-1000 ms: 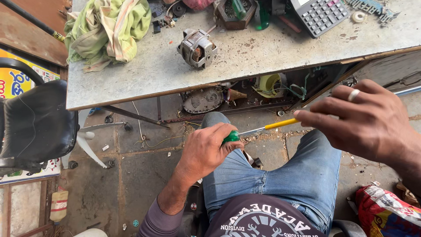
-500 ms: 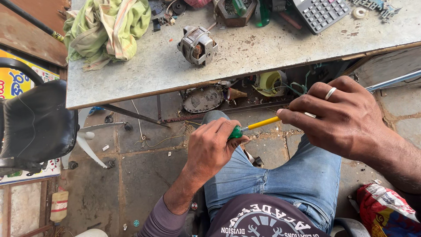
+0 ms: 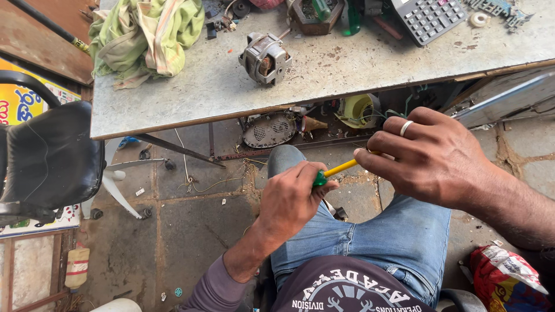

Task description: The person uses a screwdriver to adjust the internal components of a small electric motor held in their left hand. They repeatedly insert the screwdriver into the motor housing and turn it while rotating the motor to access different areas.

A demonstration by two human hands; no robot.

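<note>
- My left hand (image 3: pixel 292 199) is closed around the green handle of a screwdriver (image 3: pixel 334 171), fist tight, thumb side up, so the yellow shaft points out to the right and a little upward.
- My right hand (image 3: pixel 430 159) comes in from the right with the wrist raised; its fingers (image 3: pixel 376 156) curl down over the far end of the yellow shaft and pinch it. The tip is hidden under them, so I cannot tell what it meets there. A pale ring sits on one finger.
- Held at both ends like this, the screwdriver hangs in the air over my lap, above the knee in blue jeans (image 3: pixel 370 231), well below the edge of the surface (image 3: pixel 191 98). I judge that the two-handed hold keeps the shaft steady and lets one hand turn against the other.
- My left forearm rises from the lower left, in a purple-grey sleeve, elbow tucked near my body.
- On the grey surface, well apart from both hands, stand a small electric motor (image 3: pixel 265 56), a crumpled green cloth (image 3: pixel 144 34) and a calculator (image 3: pixel 429 17).
- A black chair (image 3: pixel 49 162) is at my left.
</note>
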